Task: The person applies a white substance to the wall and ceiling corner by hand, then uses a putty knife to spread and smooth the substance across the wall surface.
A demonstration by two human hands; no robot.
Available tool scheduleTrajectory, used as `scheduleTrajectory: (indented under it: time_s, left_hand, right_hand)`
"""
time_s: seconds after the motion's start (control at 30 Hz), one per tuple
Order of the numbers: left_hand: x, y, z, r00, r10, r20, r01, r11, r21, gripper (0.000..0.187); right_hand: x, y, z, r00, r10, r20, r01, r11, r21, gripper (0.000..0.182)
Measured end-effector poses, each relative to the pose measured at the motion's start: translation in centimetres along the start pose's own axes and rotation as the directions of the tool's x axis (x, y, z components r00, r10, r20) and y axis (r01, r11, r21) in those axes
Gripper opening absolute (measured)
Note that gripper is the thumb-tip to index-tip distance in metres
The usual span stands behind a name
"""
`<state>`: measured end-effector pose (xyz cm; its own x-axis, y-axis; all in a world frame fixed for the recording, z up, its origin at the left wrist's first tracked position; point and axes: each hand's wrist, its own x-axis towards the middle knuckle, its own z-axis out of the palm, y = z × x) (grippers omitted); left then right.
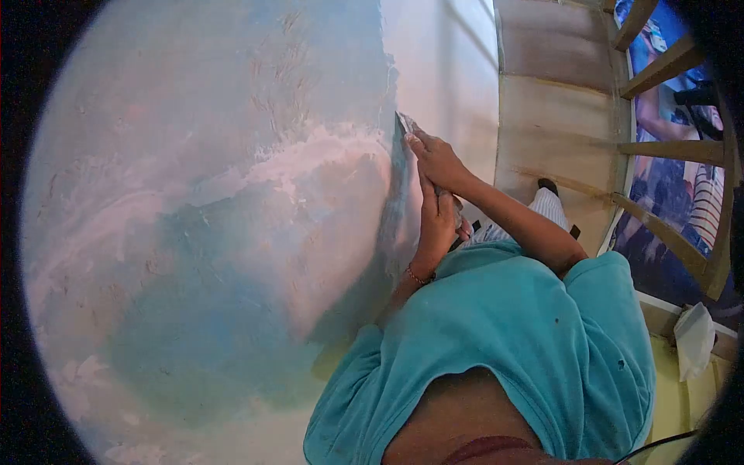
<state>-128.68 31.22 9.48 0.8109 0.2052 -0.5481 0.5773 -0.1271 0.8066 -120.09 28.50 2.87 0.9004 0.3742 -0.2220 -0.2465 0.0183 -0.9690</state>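
A pale wall, patchy in pink, white and blue, fills the left and middle of the view. Up at its vertical corner line, my right hand is closed around a putty knife, whose thin blade meets the surface. Just below, my left hand lies close against the right wrist with its fingers bent. Something greyish shows beside the left fingers, partly hidden; I cannot make out its kind. A bracelet circles the left wrist.
A paler wall strip adjoins the corner on the right. Beyond it are brown floor panels, a wooden ladder-like frame and a printed banner. A white bag hangs at lower right.
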Motion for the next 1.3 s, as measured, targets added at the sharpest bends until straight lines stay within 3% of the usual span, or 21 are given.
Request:
scheduleTrajectory:
  time_s: [0.1,0.17,0.27,0.4,0.47,0.53,0.6,0.67,0.83,0.87,0.93,0.97,1.07,1.1,1.23,1.3]
  left_hand:
    - [-0.9,0.3,-0.1,1.0,-0.01,0.005,0.01,1.0,-0.024,0.041]
    - [-0.7,0.2,-0.2,0.996,0.09,0.0,-0.09,0.994,0.059,0.041]
    - [0.9,-0.6,-0.9,0.987,0.154,0.035,-0.157,0.982,0.102,0.04]
    - [2.2,0.2,0.5,0.996,0.073,0.045,-0.072,0.997,-0.027,0.038]
    - [2.1,0.1,0.5,0.99,0.139,0.035,-0.138,0.99,-0.008,0.037]
    - [1.0,0.7,0.7,0.98,0.199,-0.012,-0.198,0.979,0.051,0.038]
    - [0.1,1.4,0.5,0.998,0.064,0.028,-0.064,0.998,0.017,0.042]
    - [0.3,1.4,0.4,0.998,0.021,0.066,-0.021,1.0,-0.006,0.046]
    - [4.2,-0.4,1.3,0.97,0.237,0.046,-0.24,0.969,0.056,0.053]
    - [4.2,-0.6,1.2,0.982,0.177,0.06,-0.178,0.984,0.0,0.053]
    - [3.3,0.8,1.0,0.994,0.058,0.096,-0.048,0.994,-0.103,0.055]
    - [2.4,0.9,1.2,0.995,0.08,0.062,-0.076,0.995,-0.064,0.055]
    - [1.1,1.0,1.3,0.991,0.135,0.0,-0.134,0.99,0.052,0.054]
    - [1.3,1.0,1.1,0.99,0.144,0.005,-0.144,0.986,0.085,0.054]
    - [4.1,-0.1,1.3,0.988,0.157,0.007,-0.157,0.987,-0.02,0.044]
    - [3.9,0.5,1.5,0.995,0.092,0.033,-0.09,0.994,-0.064,0.05]
  right_hand:
    - [-0.3,0.0,0.5,1.0,0.01,-0.001,-0.01,1.0,0.007,0.048]
    - [-0.5,0.0,0.6,0.999,0.035,0.016,-0.035,0.999,0.011,0.05]
    - [1.1,1.2,0.9,0.992,-0.09,-0.087,0.08,0.99,-0.112,0.048]
    - [2.1,-0.4,-1.2,1.0,-0.007,0.007,0.008,0.99,-0.139,0.048]
    - [2.3,-0.5,-1.3,0.999,0.013,0.036,-0.01,0.994,-0.108,0.048]
    - [1.2,0.0,-0.8,0.997,-0.075,0.005,0.074,0.986,-0.151,0.047]
    - [0.9,0.0,-0.6,0.994,-0.111,-0.009,0.108,0.981,-0.159,0.046]
    - [0.8,-0.1,-0.6,0.995,-0.103,-0.006,0.101,0.985,-0.138,0.045]
    - [3.6,0.2,-2.0,0.998,0.005,0.058,0.0,0.996,-0.084,0.044]
    - [3.6,0.1,-2.5,0.996,0.034,0.085,-0.027,0.996,-0.083,0.044]
    - [3.0,0.5,-2.5,0.989,-0.115,0.097,0.13,0.976,-0.177,0.043]
    - [2.7,0.7,-2.1,0.975,-0.19,0.113,0.211,0.953,-0.219,0.043]
    - [1.6,0.7,-0.7,0.998,-0.038,0.046,0.045,0.987,-0.153,0.044]
    - [1.4,0.7,-0.5,0.992,-0.125,-0.024,0.121,0.984,-0.128,0.044]
    - [3.6,-0.2,-2.2,0.999,-0.028,0.018,0.029,0.993,-0.114,0.043]
    - [3.9,0.4,-2.2,0.997,-0.071,0.033,0.074,0.992,-0.097,0.044]
